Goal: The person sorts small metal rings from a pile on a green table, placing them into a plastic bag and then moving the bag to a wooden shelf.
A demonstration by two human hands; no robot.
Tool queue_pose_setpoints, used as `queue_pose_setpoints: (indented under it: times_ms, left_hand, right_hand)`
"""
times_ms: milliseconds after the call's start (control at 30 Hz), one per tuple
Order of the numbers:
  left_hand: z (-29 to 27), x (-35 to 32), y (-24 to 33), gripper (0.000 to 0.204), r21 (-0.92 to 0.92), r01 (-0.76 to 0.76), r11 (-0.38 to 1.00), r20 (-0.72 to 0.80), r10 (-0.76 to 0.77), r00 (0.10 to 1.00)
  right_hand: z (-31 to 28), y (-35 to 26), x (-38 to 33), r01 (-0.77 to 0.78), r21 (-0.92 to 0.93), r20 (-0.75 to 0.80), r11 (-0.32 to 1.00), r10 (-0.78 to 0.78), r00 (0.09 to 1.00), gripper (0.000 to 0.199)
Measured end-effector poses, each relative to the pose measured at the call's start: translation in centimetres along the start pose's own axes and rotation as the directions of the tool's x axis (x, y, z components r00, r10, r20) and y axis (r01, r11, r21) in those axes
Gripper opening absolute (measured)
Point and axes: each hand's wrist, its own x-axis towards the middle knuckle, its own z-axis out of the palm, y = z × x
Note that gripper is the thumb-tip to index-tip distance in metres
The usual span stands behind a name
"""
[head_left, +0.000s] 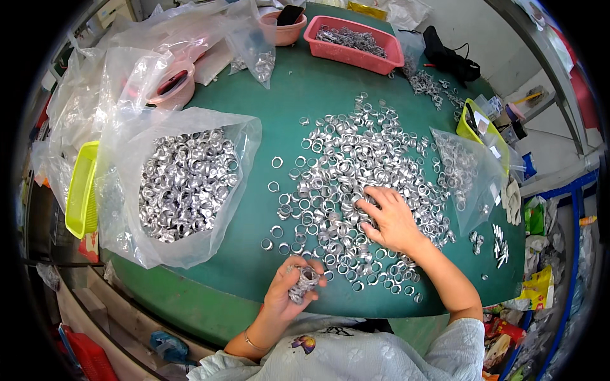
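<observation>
A broad heap of silvery metal rings (356, 159) lies spread over the green tabletop (279, 89). My left hand (280, 291), at the near edge of the table, is closed around a clump of rings (301, 289). Over the heap's near right part reaches my right hand (395, 223), its fingers apart and their tips touching the rings; I see nothing gripped in it. Several loose rings (277, 231) lie between the heap and a clear plastic bag (244, 140) on the left. That bag lies open with many shiny metal pieces (187, 184) in it.
A pink tray (356, 58) of small metal parts stands at the back. Pink bowls (180, 94) and a yellow-green basket (82, 190) line the left side. On the right are a bag of rings (459, 174), another yellow-green basket (469, 127) and small silvery pins (500, 246).
</observation>
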Motion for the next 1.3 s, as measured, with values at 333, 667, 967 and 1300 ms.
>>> queue_pose_setpoints:
  times_ms: [333, 667, 967, 1300]
  left_hand:
    - [0.2, -0.8, 0.0, 0.029, 0.118, 0.006, 0.993, -0.063, 0.002, 0.998]
    - [-0.5, -1.5, -0.2, 0.030, 0.118, 0.001, 0.993, -0.049, 0.004, 0.999]
    - [-0.8, -2.1, 0.4, 0.031, 0.213, -0.059, 0.975, -0.122, 0.086, 0.989]
    - [0.0, -2.7, 0.0, 0.029, 0.263, 0.069, 0.962, -0.054, -0.057, 0.997]
  right_hand:
    - [0.2, 2.2, 0.6, -0.109, -0.006, -0.077, 0.994, 0.109, 0.991, 0.033]
    - [0.7, 6.6, 1.5, -0.241, 0.262, -0.240, 0.934, 0.305, 0.922, 0.011]
    - [0.3, -3.4, -1.1, -0.001, 0.268, -0.082, 0.963, 0.024, 0.996, 0.041]
    - [1.1, 0.0, -0.3, -0.073, -0.086, -0.097, 0.994, 0.064, 0.993, 0.050]
